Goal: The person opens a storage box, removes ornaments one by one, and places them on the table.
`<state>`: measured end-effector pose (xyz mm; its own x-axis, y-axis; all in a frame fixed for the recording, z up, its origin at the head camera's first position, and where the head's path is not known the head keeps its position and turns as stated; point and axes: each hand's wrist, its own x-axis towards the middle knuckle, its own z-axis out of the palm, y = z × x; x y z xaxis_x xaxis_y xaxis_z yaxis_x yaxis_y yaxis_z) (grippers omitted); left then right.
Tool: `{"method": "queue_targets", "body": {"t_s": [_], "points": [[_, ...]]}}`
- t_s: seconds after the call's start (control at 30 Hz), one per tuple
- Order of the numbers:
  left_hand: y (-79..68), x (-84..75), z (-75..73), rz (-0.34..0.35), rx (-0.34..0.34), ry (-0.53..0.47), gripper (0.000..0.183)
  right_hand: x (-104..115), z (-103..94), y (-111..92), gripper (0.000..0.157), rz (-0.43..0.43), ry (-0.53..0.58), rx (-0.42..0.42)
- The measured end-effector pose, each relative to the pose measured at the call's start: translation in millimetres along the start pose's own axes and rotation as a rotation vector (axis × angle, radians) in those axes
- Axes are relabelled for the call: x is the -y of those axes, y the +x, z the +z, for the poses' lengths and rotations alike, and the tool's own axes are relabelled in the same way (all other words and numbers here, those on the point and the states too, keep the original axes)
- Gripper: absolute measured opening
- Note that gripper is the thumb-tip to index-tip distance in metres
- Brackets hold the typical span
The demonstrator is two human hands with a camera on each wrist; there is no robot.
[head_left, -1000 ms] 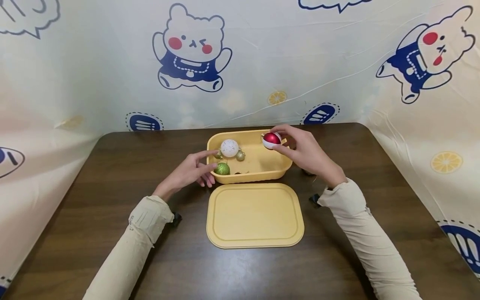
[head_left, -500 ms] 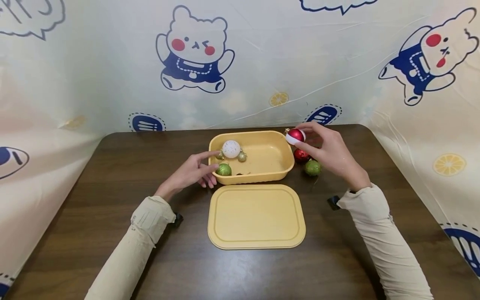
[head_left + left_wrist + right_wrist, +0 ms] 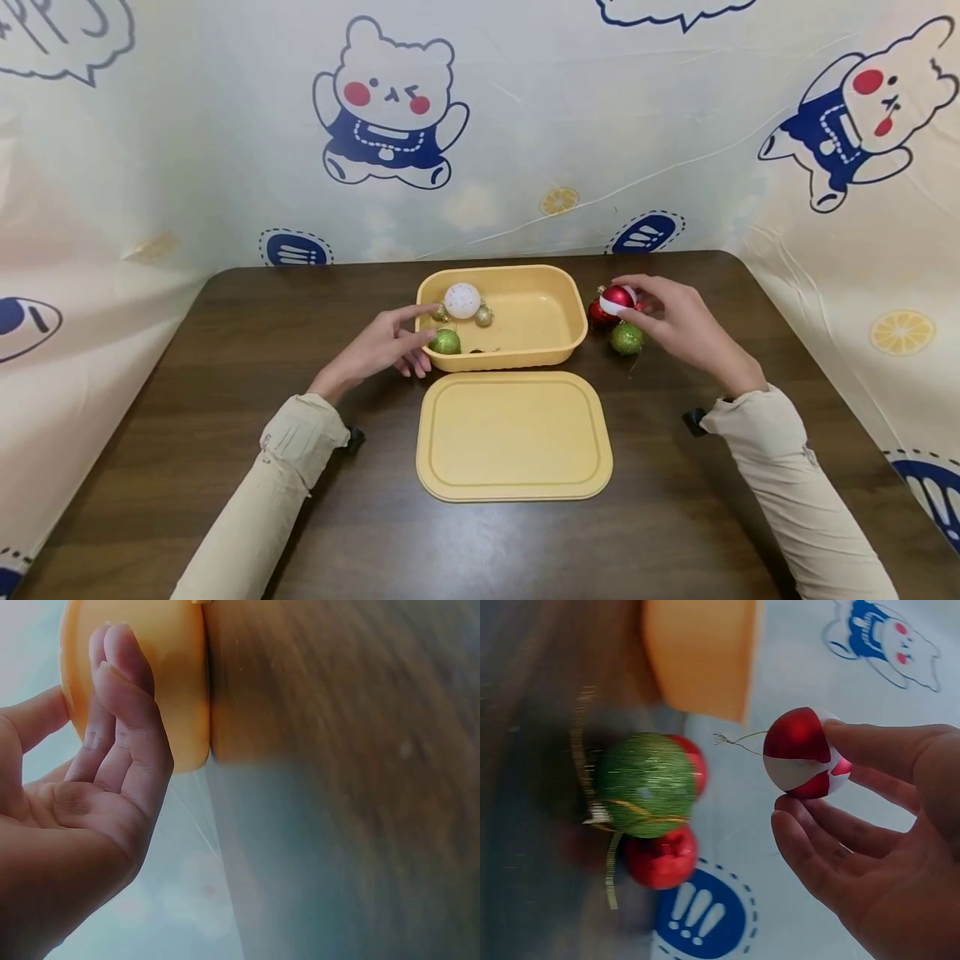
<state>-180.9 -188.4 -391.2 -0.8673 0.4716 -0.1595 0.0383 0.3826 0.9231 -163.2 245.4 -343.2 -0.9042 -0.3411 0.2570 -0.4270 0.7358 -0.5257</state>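
My right hand (image 3: 686, 321) pinches a red and white Christmas bauble (image 3: 617, 299) between thumb and fingertips, right of the yellow box. A string loop hangs from it in the right wrist view. Just beside and below it are a glittery green bauble (image 3: 626, 339) and red baubles (image 3: 662, 859). At the left end of the yellow box (image 3: 525, 360), my left hand (image 3: 378, 342) rests with its thumb and index finger over the rim; its other fingers are outside the wall. Inside lie a white speckled bauble (image 3: 462, 301), a green bauble (image 3: 446, 342) and small gold baubles (image 3: 483, 316).
A flat yellow lid (image 3: 514, 436) lies on the dark wooden table (image 3: 480, 550) in front of the box. Behind the table hangs a pale cloth (image 3: 525, 125) printed with bears. The dark green bauble strings trail onto the tabletop.
My right hand has carried the red and white bauble out of the box, rightward past its rim and then down towards the other baubles. My left hand has stayed at the box.
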Motion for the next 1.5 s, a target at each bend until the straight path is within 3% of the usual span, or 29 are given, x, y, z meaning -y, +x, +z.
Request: {"method": "queue_targets", "body": {"t_s": [0.33,0.53,0.8,1.2,1.5], "points": [[-0.8,2.2,-0.5,-0.02,-0.017,0.01,0.054,-6,28.5,4,0.041,-0.024,-0.056,0.131],[0.8,0.1,1.3,-0.015,-0.007,-0.004,0.056,-10,33.2,2,0.045,0.012,-0.115,0.153],[1.5,0.0,2.1,-0.005,-0.002,-0.017,0.055,-12,29.9,0,0.046,0.037,-0.146,0.159],[2.2,2.3,2.2,-0.005,0.002,-0.021,0.054,-14,28.5,-1,0.046,0.097,-0.283,0.211],[1.4,1.6,0.8,-0.001,0.002,-0.019,0.055,-16,-1.2,-5,0.044,0.17,-0.236,0.288]]}}
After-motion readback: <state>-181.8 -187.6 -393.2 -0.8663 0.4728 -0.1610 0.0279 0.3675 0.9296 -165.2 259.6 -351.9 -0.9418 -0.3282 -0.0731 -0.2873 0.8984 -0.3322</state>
